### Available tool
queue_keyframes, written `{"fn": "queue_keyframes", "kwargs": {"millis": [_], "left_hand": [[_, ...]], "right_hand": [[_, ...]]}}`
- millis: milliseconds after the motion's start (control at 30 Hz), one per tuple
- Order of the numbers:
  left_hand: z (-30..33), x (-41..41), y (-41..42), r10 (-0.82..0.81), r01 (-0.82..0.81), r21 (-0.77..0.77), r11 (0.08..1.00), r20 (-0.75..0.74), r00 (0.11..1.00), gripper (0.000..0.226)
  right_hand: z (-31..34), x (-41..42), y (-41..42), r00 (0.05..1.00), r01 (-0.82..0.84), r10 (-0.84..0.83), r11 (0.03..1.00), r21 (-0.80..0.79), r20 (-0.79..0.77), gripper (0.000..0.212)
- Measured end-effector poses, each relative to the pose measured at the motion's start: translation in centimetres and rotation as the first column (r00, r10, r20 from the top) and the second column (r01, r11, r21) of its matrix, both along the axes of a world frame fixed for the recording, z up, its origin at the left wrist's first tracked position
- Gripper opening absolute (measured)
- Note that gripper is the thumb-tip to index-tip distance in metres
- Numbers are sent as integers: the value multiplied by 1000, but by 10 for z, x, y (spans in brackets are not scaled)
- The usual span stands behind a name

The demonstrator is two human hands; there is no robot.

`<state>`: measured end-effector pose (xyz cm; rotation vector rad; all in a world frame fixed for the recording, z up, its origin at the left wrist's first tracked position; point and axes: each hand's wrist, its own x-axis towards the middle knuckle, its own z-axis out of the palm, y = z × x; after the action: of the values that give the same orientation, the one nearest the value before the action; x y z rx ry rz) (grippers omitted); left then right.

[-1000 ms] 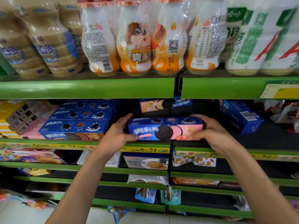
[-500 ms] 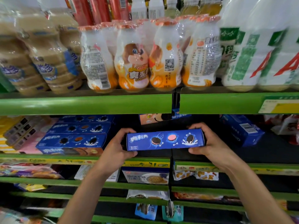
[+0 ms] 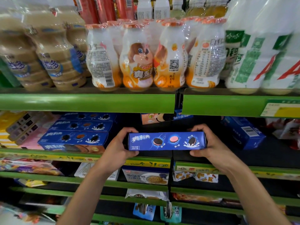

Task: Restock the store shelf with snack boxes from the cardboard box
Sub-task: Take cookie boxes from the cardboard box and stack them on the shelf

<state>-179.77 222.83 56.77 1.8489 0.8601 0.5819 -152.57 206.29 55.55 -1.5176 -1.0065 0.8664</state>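
Both hands grip one blue snack box [image 3: 167, 141] by its ends, left hand [image 3: 119, 148] and right hand [image 3: 211, 145], in front of the shelf [image 3: 87, 103] gap. Fingertips hide behind it; edges are blurry; no cardboard box visible.

- Green store shelf [image 3: 87, 103], upper tier: wrapped packs of drink bottles [image 3: 138, 57] standing in a row.
- Tier below: stack of blue cookie boxes [image 3: 76, 138] at left, one blue box [image 3: 241, 132] at right.
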Motion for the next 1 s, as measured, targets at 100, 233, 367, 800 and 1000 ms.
{"fn": "queue_keyframes", "kwargs": {"millis": [100, 233, 367, 800, 1000], "left_hand": [[0, -1, -1, -2, 2, 3, 1000, 1, 1000, 64], [0, -1, -1, -2, 2, 6, 1000, -1, 1000, 64], [1, -1, -1, -2, 2, 13, 1000, -5, 1000, 63], [0, -1, -1, -14, 14, 18, 1000, -8, 1000, 63], [0, -1, -1, -17, 17, 20, 1000, -8, 1000, 62]], "right_hand": [[1, 0, 0, 1000, -6, 6, 1000, 5, -7, 69], [0, 1, 0, 1000, -12, 12, 1000, 8, -15, 69], [0, 1, -1, 1000, -17, 17, 1000, 12, -26, 68], [0, 2, 0, 1000, -10, 10, 1000, 2, -28, 69], [-1, 2, 0, 999, -16, 16, 1000, 3, -29, 68]]}}
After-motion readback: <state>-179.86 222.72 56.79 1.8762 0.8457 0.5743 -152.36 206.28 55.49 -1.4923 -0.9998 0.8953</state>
